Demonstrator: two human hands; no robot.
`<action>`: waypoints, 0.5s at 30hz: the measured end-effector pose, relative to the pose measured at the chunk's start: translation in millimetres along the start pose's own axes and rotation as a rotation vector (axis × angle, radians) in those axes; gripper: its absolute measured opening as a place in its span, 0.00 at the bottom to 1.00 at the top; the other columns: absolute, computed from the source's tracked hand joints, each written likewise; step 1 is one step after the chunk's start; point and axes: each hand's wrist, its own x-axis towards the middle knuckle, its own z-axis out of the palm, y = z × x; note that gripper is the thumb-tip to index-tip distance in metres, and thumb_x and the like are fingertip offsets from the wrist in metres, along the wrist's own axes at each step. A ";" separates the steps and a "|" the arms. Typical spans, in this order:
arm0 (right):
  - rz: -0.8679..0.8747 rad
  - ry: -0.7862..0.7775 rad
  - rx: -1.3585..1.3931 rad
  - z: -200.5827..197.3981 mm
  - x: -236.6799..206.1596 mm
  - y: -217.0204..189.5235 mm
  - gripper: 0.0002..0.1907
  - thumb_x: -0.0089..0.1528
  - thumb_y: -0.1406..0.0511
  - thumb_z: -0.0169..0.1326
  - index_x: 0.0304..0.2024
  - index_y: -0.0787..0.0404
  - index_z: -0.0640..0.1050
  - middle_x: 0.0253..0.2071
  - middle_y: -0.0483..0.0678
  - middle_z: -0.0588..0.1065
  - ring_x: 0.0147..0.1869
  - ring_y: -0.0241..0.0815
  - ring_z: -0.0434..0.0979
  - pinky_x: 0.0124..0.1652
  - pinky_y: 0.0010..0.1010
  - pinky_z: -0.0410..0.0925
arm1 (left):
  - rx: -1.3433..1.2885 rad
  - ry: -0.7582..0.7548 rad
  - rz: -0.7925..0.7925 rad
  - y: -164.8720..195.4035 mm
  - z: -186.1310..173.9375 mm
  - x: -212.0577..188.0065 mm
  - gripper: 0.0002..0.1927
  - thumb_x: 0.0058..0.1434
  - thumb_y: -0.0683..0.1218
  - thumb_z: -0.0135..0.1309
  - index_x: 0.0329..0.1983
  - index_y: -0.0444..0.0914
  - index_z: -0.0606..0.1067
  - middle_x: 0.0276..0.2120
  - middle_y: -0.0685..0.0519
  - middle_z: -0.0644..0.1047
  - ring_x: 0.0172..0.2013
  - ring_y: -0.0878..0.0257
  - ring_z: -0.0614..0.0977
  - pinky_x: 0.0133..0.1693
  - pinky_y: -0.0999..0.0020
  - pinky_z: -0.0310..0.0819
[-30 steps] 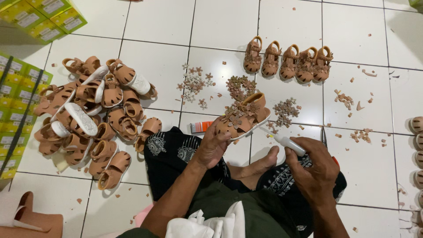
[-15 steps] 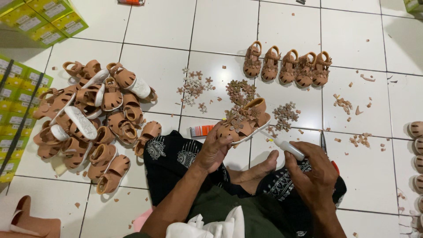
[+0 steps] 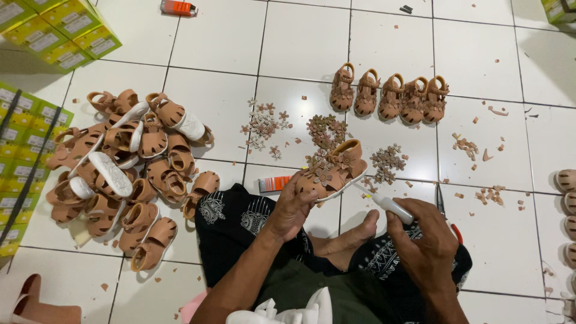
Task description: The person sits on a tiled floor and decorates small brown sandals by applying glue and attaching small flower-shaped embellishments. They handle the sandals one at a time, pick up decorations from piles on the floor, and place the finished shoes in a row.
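My left hand [image 3: 293, 207] grips a small brown sandal [image 3: 333, 170] with flower trims on its straps, held just above the floor. My right hand [image 3: 427, 240] holds a white glue tube [image 3: 389, 204] whose thin nozzle points at the sandal's side. I sit cross-legged on white tiles, with one bare foot [image 3: 351, 237] between my hands. Small heaps of brown flower trims [image 3: 324, 129] lie just beyond the held sandal.
A pile of brown sandals [image 3: 129, 174] lies at the left. A row of several finished sandals [image 3: 389, 96] stands at the far middle. An orange tube [image 3: 275, 183], scissors [image 3: 441, 204], scraps and green boxes [image 3: 57, 30] lie about; more sandals [image 3: 567, 180] at the right edge.
Hands barely moved: the left keeps the sandal in place and the right keeps the glue nozzle at it. The view has shifted slightly.
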 end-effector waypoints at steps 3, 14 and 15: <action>0.017 -0.004 -0.004 -0.6 1.3 0.7 0.13 0.60 0.70 0.64 0.47 0.65 0.80 0.44 0.54 0.81 0.48 0.46 0.83 0.42 0.32 0.76 | 0.014 0.020 -0.018 0.8 1.4 1.2 0.44 0.55 0.46 0.64 0.71 0.31 0.56 0.54 0.46 0.74 0.54 0.62 0.77 0.56 0.67 0.75; 0.027 -0.010 -0.022 -2.9 3.2 -2.7 0.13 0.59 0.70 0.65 0.46 0.66 0.80 0.44 0.54 0.81 0.46 0.45 0.83 0.42 0.32 0.76 | 0.005 0.023 -0.013 -4.7 -2.9 3.3 0.44 0.56 0.45 0.64 0.72 0.30 0.56 0.54 0.46 0.74 0.53 0.61 0.77 0.54 0.66 0.75; 0.027 -0.002 -0.023 -3.2 3.4 -3.3 0.13 0.59 0.70 0.65 0.46 0.66 0.80 0.44 0.53 0.81 0.46 0.45 0.83 0.41 0.32 0.76 | 0.009 0.030 -0.019 -5.1 -3.4 3.4 0.44 0.56 0.45 0.64 0.72 0.30 0.56 0.53 0.46 0.74 0.53 0.61 0.77 0.55 0.66 0.75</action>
